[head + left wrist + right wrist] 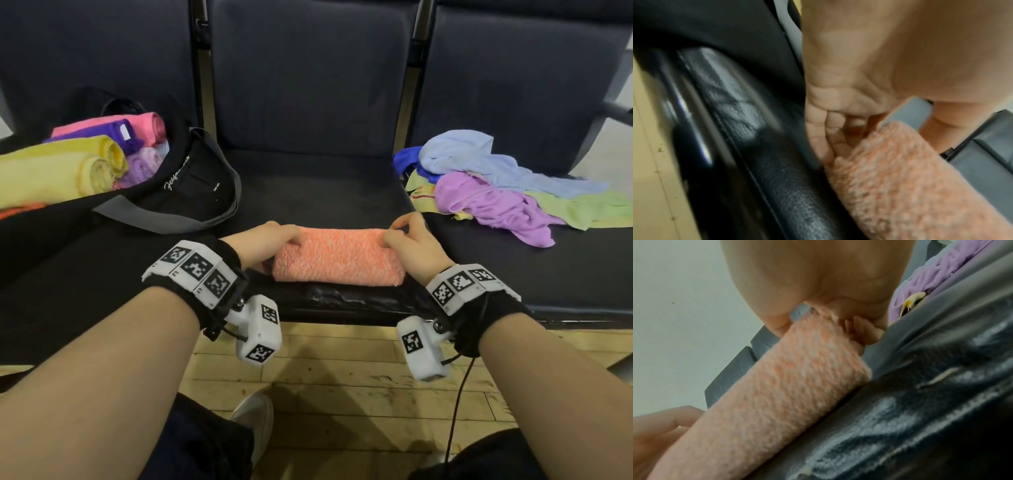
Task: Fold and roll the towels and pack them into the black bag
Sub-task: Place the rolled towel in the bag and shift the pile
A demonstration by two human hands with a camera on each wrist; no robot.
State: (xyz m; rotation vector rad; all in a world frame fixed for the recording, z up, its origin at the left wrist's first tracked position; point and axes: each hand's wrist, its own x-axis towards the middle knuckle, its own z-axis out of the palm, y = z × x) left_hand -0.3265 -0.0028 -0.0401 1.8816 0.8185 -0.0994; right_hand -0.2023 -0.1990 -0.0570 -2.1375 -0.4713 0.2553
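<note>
- Two hands are working one item: the left hand (270, 243) and the right hand (416, 245) are each curling their grip round an end of the orange towel roll (337, 255), fingers over the top, holding it closed.
- Orange towel roll: lying crosswise at the centre of the head view, on the front edge of the middle black seat (318, 192).
- Black bag (191, 192): standing open at the left of the frame, already holding rolled towels (102, 154) in yellow, purple and pink.
- Loose towels (496, 185): lying in a heap at the right of the frame, not yet folded.
- Handling advice, as judgement: keeping even pressure at both ends is what is stopping the roll from coning; pinning the outer flap underneath before lifting is keeping it from unwinding.
- Carrying it level toward the bag, then tucking it beside the packed rolls, is looking like the sound next move.
</note>
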